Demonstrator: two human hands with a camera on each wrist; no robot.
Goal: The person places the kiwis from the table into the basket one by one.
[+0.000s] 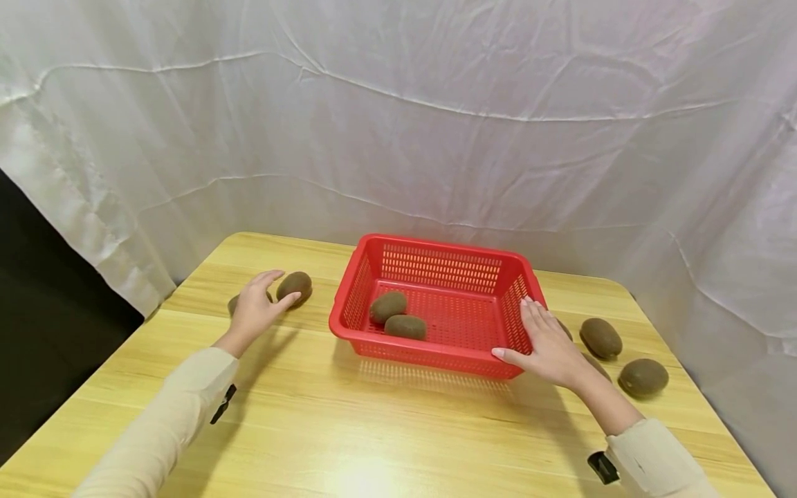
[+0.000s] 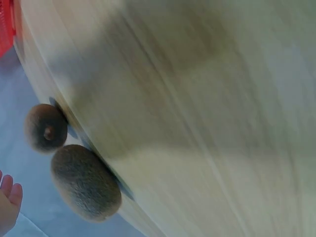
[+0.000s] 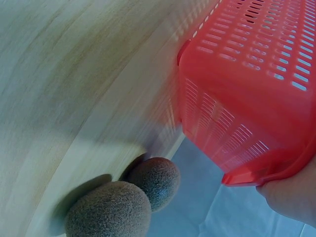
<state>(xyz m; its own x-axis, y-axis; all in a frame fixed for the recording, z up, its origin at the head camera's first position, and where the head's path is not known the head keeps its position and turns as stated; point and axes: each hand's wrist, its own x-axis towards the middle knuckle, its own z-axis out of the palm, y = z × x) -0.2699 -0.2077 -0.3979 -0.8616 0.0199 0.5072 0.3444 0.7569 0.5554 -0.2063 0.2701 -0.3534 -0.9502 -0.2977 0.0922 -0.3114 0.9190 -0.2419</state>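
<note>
We've got a red basket sitting mid-table, a bit toward the far side, with two kiwis lying inside near its left wall. It rests on a light wooden table, and white wrinkly cloth hangs all around the back and right as a backdrop, with a dark gap at the far left.

Our right hand lies against the basket's right near corner, fingers straight and close together along the rim, thumb spread out toward the near wall. In the right wrist view only a bit of the hand shows under the corner of the basket.

Our left hand is out to the left, fingers relaxed and slightly spread, thumb touching a kiwi just beside it. A second kiwi is mostly hidden behind that hand.

Right of the basket lie more kiwis, one partly covered by our right wrist. Both wrist views are blurry, and the left one catches only fingertips at the edge, close to two kiwis.
</note>
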